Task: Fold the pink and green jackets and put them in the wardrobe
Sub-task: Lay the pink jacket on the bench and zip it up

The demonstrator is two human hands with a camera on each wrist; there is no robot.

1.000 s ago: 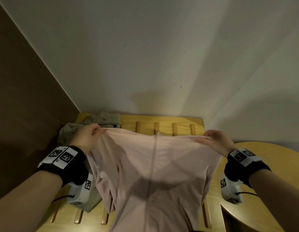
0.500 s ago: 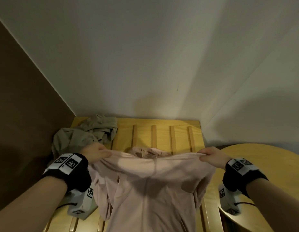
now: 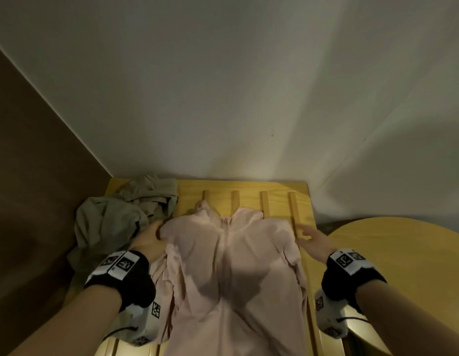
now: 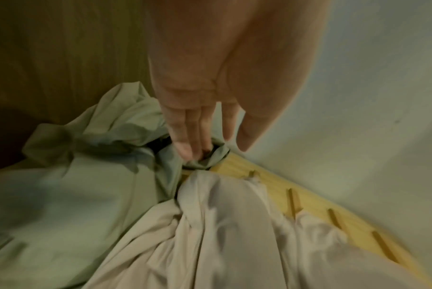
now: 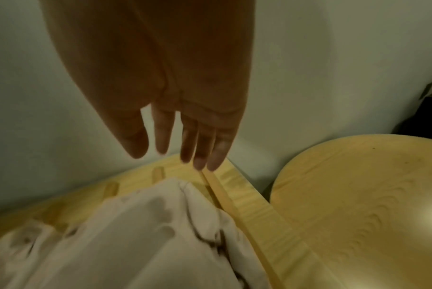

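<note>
The pink jacket point(image 3: 231, 265) lies spread flat, front up, collar away from me, on a slatted wooden surface point(image 3: 249, 186). The green jacket point(image 3: 112, 222) sits crumpled in the far left corner, touching the pink one's left shoulder. My left hand point(image 3: 148, 240) rests at that shoulder; in the left wrist view its fingers point(image 4: 185, 144) are straight, with their tips on a fold of the green jacket point(image 4: 61, 195) just beyond the pink jacket point(image 4: 222, 234). My right hand point(image 3: 313, 240) hovers open beside the right shoulder, fingers point(image 5: 205, 152) straight over a slat, holding nothing.
A white wall point(image 3: 249, 98) rises right behind the slatted surface, and a dark brown panel point(image 3: 30, 176) closes the left side. A round wooden table point(image 3: 403, 253) stands close on the right, almost touching the slatted surface's edge.
Both hands lowered the pink jacket from mid-air onto the slats and let go of its shoulders. It now lies flat, and the hands have opened beside it.
</note>
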